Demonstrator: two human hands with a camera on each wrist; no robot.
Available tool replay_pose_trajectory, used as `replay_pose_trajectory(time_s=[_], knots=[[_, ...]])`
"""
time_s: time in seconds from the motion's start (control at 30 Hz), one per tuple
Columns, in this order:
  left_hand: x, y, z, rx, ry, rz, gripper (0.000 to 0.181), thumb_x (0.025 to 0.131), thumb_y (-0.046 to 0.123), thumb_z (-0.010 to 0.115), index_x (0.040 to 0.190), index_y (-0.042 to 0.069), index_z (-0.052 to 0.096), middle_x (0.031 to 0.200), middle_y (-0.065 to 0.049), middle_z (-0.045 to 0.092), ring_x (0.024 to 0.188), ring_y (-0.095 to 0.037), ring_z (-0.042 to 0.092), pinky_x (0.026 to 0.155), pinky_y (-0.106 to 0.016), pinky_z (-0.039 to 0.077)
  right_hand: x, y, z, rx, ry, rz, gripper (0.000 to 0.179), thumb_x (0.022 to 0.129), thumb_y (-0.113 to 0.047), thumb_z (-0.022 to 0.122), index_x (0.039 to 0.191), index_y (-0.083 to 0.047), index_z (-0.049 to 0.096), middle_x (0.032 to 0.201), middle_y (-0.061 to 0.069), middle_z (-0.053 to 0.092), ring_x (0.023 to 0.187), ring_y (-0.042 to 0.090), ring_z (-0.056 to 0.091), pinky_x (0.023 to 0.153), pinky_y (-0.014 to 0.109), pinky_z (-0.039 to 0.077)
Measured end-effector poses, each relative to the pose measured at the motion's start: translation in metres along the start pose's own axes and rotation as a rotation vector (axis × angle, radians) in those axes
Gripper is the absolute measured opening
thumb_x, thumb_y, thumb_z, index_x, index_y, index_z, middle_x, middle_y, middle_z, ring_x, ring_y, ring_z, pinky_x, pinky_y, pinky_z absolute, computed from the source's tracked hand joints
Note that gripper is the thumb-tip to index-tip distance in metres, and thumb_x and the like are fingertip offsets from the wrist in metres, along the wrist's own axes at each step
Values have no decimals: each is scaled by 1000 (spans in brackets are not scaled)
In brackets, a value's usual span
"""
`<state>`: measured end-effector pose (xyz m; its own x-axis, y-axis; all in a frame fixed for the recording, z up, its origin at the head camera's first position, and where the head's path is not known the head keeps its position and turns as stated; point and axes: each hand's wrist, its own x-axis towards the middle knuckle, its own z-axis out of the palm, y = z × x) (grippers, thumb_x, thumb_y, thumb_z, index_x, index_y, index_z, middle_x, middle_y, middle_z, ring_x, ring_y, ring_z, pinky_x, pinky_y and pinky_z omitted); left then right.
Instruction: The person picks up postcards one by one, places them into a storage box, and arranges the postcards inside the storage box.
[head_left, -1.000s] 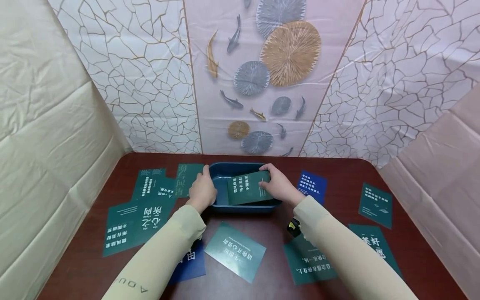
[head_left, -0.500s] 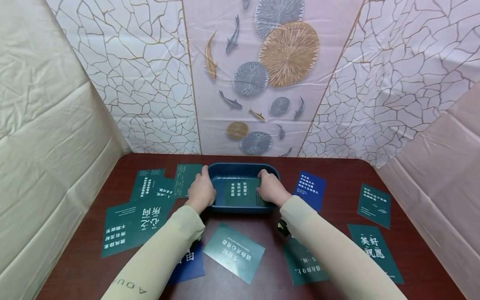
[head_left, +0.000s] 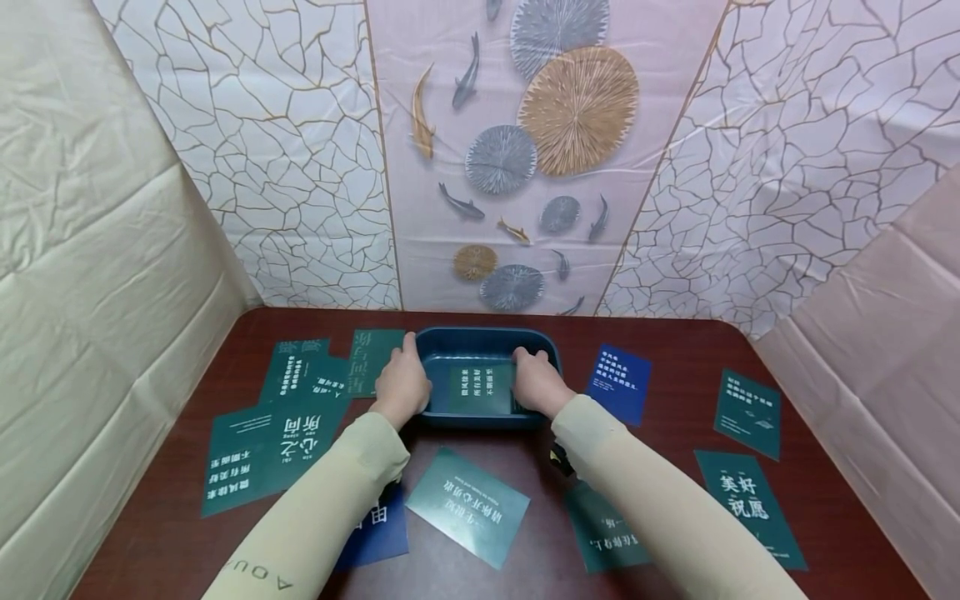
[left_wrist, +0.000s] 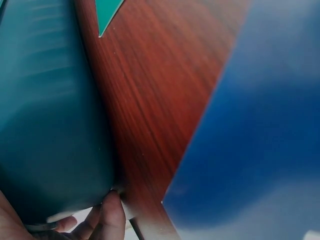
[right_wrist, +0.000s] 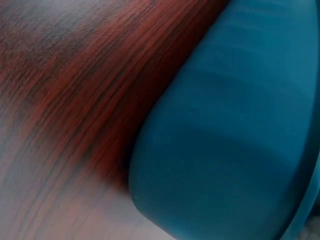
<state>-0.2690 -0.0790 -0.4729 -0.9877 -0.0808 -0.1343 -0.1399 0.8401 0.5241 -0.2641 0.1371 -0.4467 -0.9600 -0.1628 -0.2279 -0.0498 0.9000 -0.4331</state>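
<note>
Now has the green card (head_left: 478,393) lower and flatter inside the blue tray (head_left: 480,422) than a second ago, under the right hand (head_left: 538,383); cannot tell whether pinching or pressing. Grips the tray with the left hand (head_left: 403,382), probably for steadiness.

red-brown tbl (head_left: 542,533) w/ blue tray (head_left: 480,422), grn cards (head_left: 468,510), blue cards (head_left: 619,383).

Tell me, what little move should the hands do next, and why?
Maybe lift the right hand up from the blue bin: the green card inside looks flat, the left hand holds the bin's other end, and more cards lie on the table.
</note>
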Motion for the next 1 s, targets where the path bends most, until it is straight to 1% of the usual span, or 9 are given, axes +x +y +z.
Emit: replay_pose_trajectory(time_s=[0.17, 0.3, 0.37, 0.53, 0.77, 1.0], knots=[[-1, 0, -1, -10, -2, 1, 77, 93, 12, 61, 154, 13, 13, 140, -21, 41, 86, -34, 59, 74, -49, 49, 4, -1, 4, -47, -23, 41, 42, 102, -11, 46, 143, -4, 39, 134, 27, 40, 113, 36, 48, 90, 49, 46], [-2, -1, -1, -6, -1, 6, 77, 93, 12, 61, 153, 13, 14, 139, -21, 42, 84, -33, 58, 73, -49, 49, 5, -3, 7, -95, -25, 46, 42, 101, -8, 45, 143, -4, 39, 136, 27, 41, 120, 40, 44, 96, 51, 42], [-2, -1, -2, -7, -4, 10, 77, 93, 12, 61, 153, 13, 13, 139, -21, 42, 80, -32, 58, 69, -47, 49, 5, -3, 7, -115, -22, 48, 43, 101, -7, 46, 143, -3, 39, 136, 27, 41, 121, 41, 42, 97, 51, 40], [-1, -1, -1, -6, -9, 8, 78, 93, 12, 61, 154, 13, 13, 139, -21, 41, 70, -30, 56, 63, -44, 46, 7, -4, 9, -150, -18, 63, 45, 100, -7, 49, 143, -2, 39, 136, 27, 40, 120, 40, 42, 98, 51, 40], [-1, -1, -1, -2, 0, 5, 78, 93, 12, 62, 153, 14, 14, 138, -20, 42, 78, -32, 58, 71, -48, 49, 8, -5, 9, -187, -21, 72, 45, 98, -5, 52, 142, -1, 41, 133, 28, 41, 113, 39, 44, 95, 49, 42], [-1, -1, 0, 0, 2, 11, 78, 93, 12, 62, 153, 13, 13, 139, -21, 42, 81, -33, 58, 71, -49, 50, 7, -5, 9, -197, -3, 61, 46, 98, -6, 53, 142, 1, 42, 135, 28, 40, 113, 39, 44, 95, 49, 42]])
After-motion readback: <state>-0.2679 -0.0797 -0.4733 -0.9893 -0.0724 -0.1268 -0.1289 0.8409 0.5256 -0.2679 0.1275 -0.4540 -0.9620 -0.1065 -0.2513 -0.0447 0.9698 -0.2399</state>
